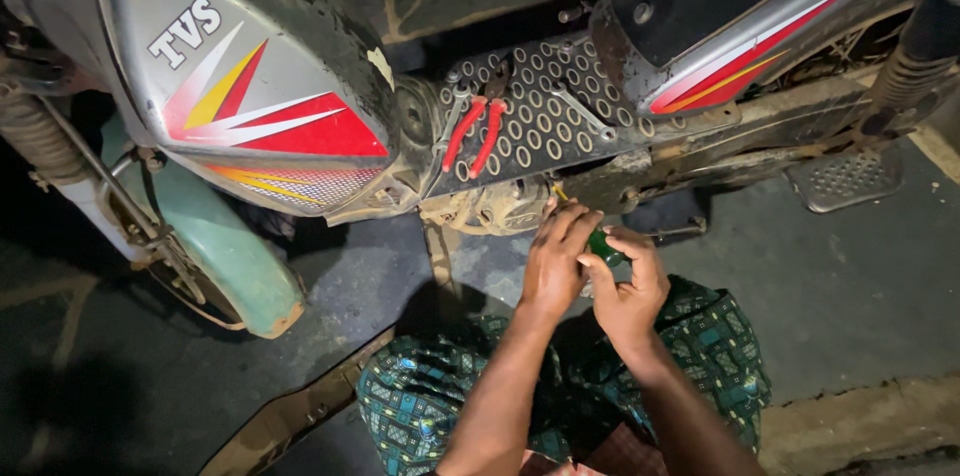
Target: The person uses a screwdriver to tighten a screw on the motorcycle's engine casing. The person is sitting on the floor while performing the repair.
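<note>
My left hand [553,261] and my right hand [630,286] meet just below the dusty engine [490,208] of a moped. Both hands close around a green-handled tool [603,245], likely a screwdriver, whose tip points up toward the engine's underside; most of it is hidden by my fingers. Above the hands, red-handled pliers [475,134] and a metal spanner [585,114] lie on the perforated footboard [540,126].
A grey fuel tank [250,86] with red, yellow and white stripes fills the upper left. A teal front mudguard [225,256] curves at lower left. A metal footrest [845,179] juts out right. My knees in green patterned cloth [440,406] sit low on the dark pavement.
</note>
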